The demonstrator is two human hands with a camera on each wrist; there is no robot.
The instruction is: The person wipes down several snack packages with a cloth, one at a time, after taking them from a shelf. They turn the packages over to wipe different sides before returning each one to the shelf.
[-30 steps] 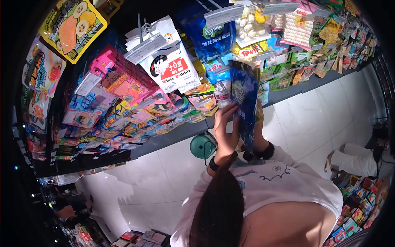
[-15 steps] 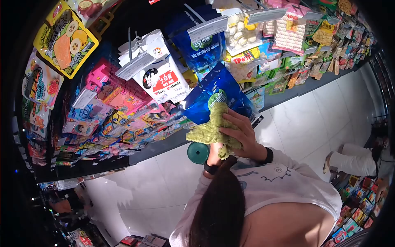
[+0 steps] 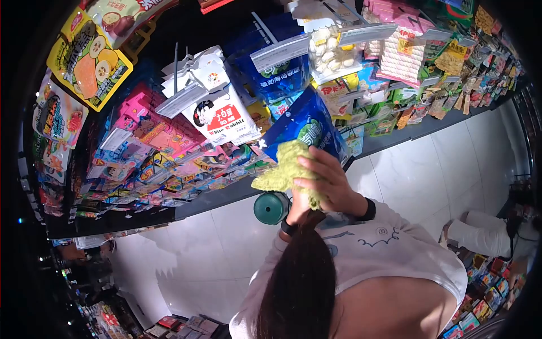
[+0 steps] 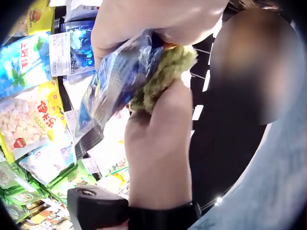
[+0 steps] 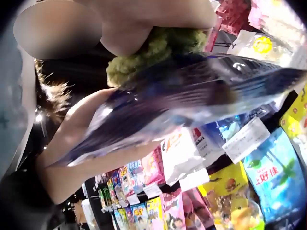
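Note:
A shiny blue candy bag (image 3: 307,125), with a green oval logo, is tilted in front of the shelf. My left hand (image 4: 158,21) grips its lower part; in the head view that hand is mostly hidden behind a cloth. My right hand (image 3: 330,183) holds this bunched, fuzzy yellow-green cleaning cloth (image 3: 293,164) against the bag's front, fingers spread over it. From the right wrist, the bag shows nearly edge-on, with the cloth (image 5: 158,52) between it and my right hand (image 5: 153,19).
Hanging snack packs fill the rack, among them white White Rabbit bags (image 3: 220,116), a similar blue bag (image 3: 276,79) and marshmallow bags (image 3: 333,51). Price tags (image 3: 279,53) stick out in front. A green round container (image 3: 270,208) is at floor level below. Another person's legs (image 3: 480,234) are at right.
The bag has turned from edge-on to face-up, and the yellow-green cloth has come into view on its front. Over the last half second the cloth has shifted slightly and bunched up.

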